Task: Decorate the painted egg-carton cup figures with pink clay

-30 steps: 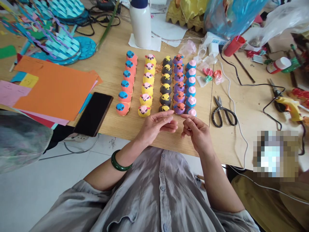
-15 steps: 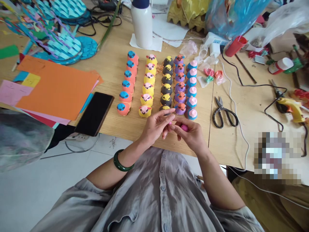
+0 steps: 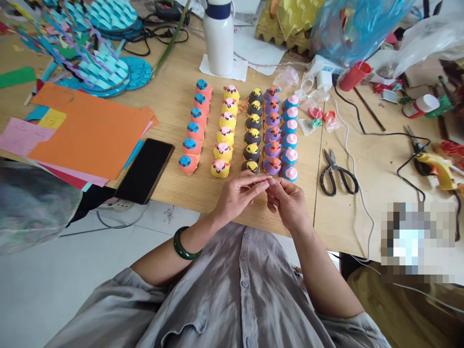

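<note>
1. A wooden work table [image 3: 174,111] carries everything here, with a white water bottle [image 3: 218,43] at its far side.
2. Stacked craft card [image 3: 90,130], topped by an orange sheet, lies at the left, just beside a black smartphone [image 3: 144,170].
3. Five upright rows of painted egg-carton figures [image 3: 252,130] stand mid-table, coloured orange, yellow, dark grey, purple and blue.
4. Black-handled scissors [image 3: 339,178] lie right of the rows, well apart from a yellow glue gun [image 3: 437,165].
5. The left hand [image 3: 237,195], with a green bangle [image 3: 186,244] on its wrist, hovers just in front of the rows, its fingers close together.
6. The right hand [image 3: 288,205] is beside it, nearest the blue figure [image 3: 290,173], its fingers curled and pinched together.
7. The left index fingertip [image 3: 267,180] meets the right fingers; anything pinched there is too small to tell.
</note>
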`<act>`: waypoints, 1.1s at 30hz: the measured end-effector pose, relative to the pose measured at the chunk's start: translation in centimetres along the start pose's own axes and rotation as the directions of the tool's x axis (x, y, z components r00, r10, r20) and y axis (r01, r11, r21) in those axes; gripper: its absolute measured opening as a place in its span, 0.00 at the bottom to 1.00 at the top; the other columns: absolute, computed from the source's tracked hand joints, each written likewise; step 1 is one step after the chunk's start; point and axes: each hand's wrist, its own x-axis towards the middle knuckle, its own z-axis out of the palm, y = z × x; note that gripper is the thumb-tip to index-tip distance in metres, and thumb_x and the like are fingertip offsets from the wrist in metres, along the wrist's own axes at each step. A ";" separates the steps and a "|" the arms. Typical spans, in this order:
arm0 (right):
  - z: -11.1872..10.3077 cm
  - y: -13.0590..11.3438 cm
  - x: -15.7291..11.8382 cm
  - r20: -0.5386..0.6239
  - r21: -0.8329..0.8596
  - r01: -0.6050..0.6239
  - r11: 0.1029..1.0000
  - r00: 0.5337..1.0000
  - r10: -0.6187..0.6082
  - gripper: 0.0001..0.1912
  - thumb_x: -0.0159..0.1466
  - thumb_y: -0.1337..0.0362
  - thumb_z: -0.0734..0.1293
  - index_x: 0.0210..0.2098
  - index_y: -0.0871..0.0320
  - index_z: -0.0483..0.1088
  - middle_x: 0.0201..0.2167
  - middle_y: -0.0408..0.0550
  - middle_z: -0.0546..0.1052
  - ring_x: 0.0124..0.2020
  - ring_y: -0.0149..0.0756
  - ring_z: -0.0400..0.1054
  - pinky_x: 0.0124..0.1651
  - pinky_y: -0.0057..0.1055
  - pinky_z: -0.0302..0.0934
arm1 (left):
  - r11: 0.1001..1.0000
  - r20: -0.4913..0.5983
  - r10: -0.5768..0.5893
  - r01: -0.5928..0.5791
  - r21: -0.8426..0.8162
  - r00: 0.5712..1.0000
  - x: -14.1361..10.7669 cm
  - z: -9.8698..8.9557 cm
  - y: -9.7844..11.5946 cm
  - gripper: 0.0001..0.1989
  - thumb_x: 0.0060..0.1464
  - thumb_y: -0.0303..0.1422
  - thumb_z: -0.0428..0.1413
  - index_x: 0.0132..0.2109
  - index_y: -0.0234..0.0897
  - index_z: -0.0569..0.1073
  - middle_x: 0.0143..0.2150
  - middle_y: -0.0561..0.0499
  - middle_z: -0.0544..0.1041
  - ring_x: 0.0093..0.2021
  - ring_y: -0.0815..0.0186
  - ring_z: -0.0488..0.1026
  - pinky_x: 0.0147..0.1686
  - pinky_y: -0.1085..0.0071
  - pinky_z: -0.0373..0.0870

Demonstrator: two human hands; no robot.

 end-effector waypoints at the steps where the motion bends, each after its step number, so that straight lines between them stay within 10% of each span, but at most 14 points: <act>1: 0.0 0.0 0.0 0.001 -0.010 0.001 1.000 1.000 -0.001 0.23 0.57 0.45 0.75 0.24 0.57 0.70 0.19 0.36 0.61 0.17 0.21 0.48 0.16 0.22 0.53 | 1.000 -0.012 0.015 -0.014 0.025 1.000 0.0 0.0 -0.1 0.14 0.60 0.42 0.61 0.47 0.41 0.84 0.40 0.49 0.78 0.25 0.76 0.68 0.21 0.78 0.67; 12: -0.4 -0.4 -0.8 0.060 -0.198 0.170 0.965 0.985 -0.161 0.17 0.61 0.52 0.74 0.47 0.51 0.78 0.27 0.38 0.70 0.20 0.24 0.60 0.21 0.25 0.60 | 0.986 -0.072 -0.147 0.140 -0.094 0.986 0.2 0.0 0.0 0.18 0.56 0.48 0.64 0.29 0.36 0.78 0.21 0.56 0.69 0.20 0.76 0.62 0.20 0.76 0.60; 18: 0.2 -0.1 -1.1 0.035 -0.424 0.365 0.829 0.921 -0.388 0.10 0.62 0.54 0.74 0.37 0.52 0.80 0.28 0.43 0.74 0.22 0.27 0.62 0.22 0.26 0.58 | 0.979 -0.052 -0.174 0.167 -0.112 0.983 0.3 0.2 0.3 0.25 0.58 0.53 0.59 0.27 0.35 0.79 0.21 0.53 0.72 0.20 0.73 0.66 0.22 0.74 0.64; 28: 0.6 -0.7 1.1 -0.108 -0.189 0.142 0.972 0.980 -0.165 0.28 0.60 0.41 0.71 0.19 0.57 0.67 0.14 0.35 0.57 0.13 0.22 0.51 0.13 0.24 0.50 | 0.996 -0.038 -0.066 0.064 -0.066 0.997 0.7 0.0 0.6 0.19 0.56 0.46 0.64 0.49 0.38 0.81 0.38 0.49 0.79 0.31 0.70 0.74 0.26 0.76 0.71; 33: 1.4 -0.4 1.3 -0.018 -0.153 0.101 0.983 0.994 -0.105 0.32 0.62 0.41 0.70 0.16 0.56 0.60 0.14 0.37 0.58 0.14 0.22 0.52 0.15 0.24 0.52 | 0.982 -0.102 0.125 -0.108 0.156 0.987 0.9 -0.3 0.8 0.10 0.60 0.40 0.62 0.37 0.38 0.80 0.36 0.50 0.78 0.33 0.70 0.76 0.32 0.75 0.73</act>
